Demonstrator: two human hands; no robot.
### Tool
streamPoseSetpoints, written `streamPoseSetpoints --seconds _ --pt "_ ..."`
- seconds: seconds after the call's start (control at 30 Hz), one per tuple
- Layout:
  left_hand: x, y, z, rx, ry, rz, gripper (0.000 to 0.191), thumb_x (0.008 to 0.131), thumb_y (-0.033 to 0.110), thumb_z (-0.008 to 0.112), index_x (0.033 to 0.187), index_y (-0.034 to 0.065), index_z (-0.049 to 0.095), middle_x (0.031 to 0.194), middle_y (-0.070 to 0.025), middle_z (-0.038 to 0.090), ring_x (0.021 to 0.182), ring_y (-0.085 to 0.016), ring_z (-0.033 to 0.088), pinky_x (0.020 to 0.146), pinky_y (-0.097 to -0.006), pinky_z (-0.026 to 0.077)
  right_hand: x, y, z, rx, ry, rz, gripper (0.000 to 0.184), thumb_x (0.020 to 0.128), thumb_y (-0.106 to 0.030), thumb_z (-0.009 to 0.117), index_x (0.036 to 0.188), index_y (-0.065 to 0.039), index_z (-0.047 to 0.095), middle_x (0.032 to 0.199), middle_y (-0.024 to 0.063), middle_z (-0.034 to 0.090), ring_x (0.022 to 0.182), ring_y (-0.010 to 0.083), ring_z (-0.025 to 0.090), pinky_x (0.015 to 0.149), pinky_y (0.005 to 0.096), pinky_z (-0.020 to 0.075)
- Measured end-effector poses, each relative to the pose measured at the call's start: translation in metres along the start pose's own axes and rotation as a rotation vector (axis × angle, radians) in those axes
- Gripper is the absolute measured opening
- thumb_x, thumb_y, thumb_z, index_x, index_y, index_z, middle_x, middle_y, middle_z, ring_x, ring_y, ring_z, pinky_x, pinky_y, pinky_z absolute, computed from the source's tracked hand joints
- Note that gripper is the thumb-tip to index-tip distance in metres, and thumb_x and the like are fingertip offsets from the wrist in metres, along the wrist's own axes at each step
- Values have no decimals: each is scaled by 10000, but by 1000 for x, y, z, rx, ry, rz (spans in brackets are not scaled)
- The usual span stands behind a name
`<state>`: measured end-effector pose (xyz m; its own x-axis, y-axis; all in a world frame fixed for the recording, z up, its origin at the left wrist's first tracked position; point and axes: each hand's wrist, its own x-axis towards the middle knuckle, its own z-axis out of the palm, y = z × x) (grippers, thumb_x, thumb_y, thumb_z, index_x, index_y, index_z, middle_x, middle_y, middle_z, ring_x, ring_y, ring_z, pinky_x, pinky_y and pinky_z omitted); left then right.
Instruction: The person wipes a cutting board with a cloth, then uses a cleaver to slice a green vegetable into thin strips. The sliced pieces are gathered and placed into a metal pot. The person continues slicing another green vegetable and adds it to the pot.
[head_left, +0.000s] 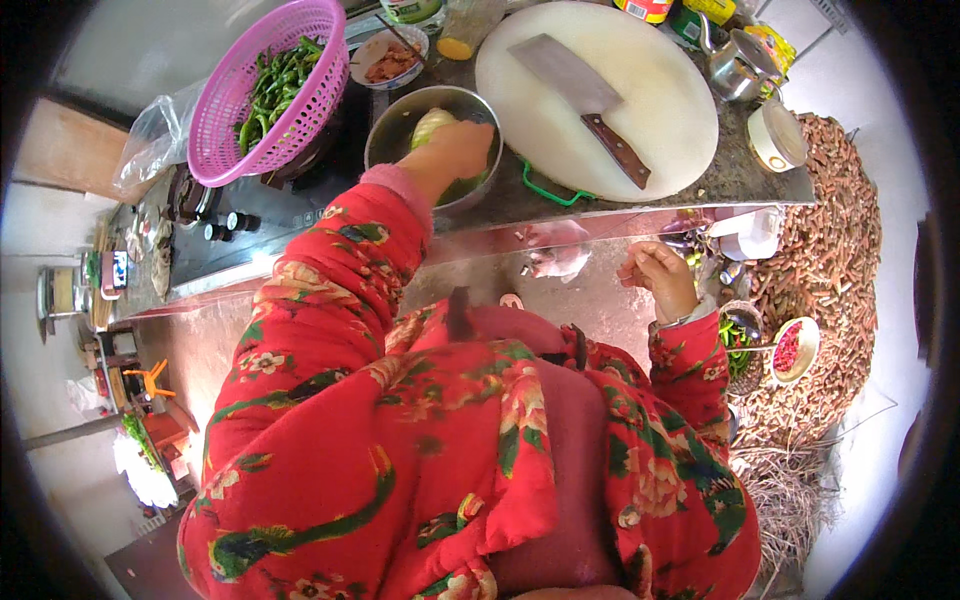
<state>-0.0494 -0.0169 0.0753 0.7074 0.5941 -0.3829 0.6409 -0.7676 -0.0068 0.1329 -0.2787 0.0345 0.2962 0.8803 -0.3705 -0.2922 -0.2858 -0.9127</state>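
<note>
My left hand (459, 154) reaches into a metal bowl (491, 176) at the counter's edge; its fingers are hidden, so a grip cannot be told. Beside it in the bowl lies a pale green, rounded vegetable (432, 126). My right hand (654, 274) hangs below the counter's front edge, fingers curled, nothing clearly visible in it. A cleaver (570, 75) with a wooden handle lies on a round white cutting board (675, 97) right of the bowl. Green chili peppers (281, 86) fill part of a pink plastic basket (206, 142) on the left.
A small bowl of meat (390, 61) with chopsticks stands behind the metal bowl. A metal kettle (739, 66) and a lidded white tub (776, 136) stand at the right. A green handle (551, 195) juts out under the board. Corncobs (840, 225) are heaped right of the counter.
</note>
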Motion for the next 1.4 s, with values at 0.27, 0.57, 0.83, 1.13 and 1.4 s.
streamPoseSetpoints --seconds 0.27,0.57,0.83,1.13,1.4 --pt "-6 -8 -16 33 43 84 340 643 144 568 965 43 530 888 -169 569 850 -311 544 727 -363 428 -19 12 -17 48 58 3 185 821 -164 473 925 -16 515 750 65 551 669 156 560 613 264 466" --pt "-55 -72 -20 -755 605 -134 405 657 244 595 1001 58 487 938 -175 550 889 -323 522 752 -368 417 18 -13 21 -91 -107 -71 210 814 -158 484 961 -8 501 785 58 551 701 134 553 614 245 462" --pt "-62 -70 11 -959 697 -255 421 691 157 595 1062 53 428 971 -170 525 896 -294 522 767 -361 419 83 -82 134 -308 -339 -170 457 775 -132 527 1185 -35 351 1035 84 430 877 160 509 661 246 469" --pt "-75 -50 9 -1460 866 -333 396 714 83 543 1075 15 395 982 -165 510 897 -235 510 745 -319 415 127 -92 225 -138 -495 -16 354 852 -182 417 1167 -36 347 1025 58 472 855 145 508 633 275 462" --pt "-42 -6 -15 -1441 837 -209 555 695 56 539 1183 -30 289 1017 -149 496 912 -218 497 762 -310 420 150 -124 182 -229 -496 -123 307 795 -55 471 1097 -30 417 983 83 502 825 190 540 594 330 521"
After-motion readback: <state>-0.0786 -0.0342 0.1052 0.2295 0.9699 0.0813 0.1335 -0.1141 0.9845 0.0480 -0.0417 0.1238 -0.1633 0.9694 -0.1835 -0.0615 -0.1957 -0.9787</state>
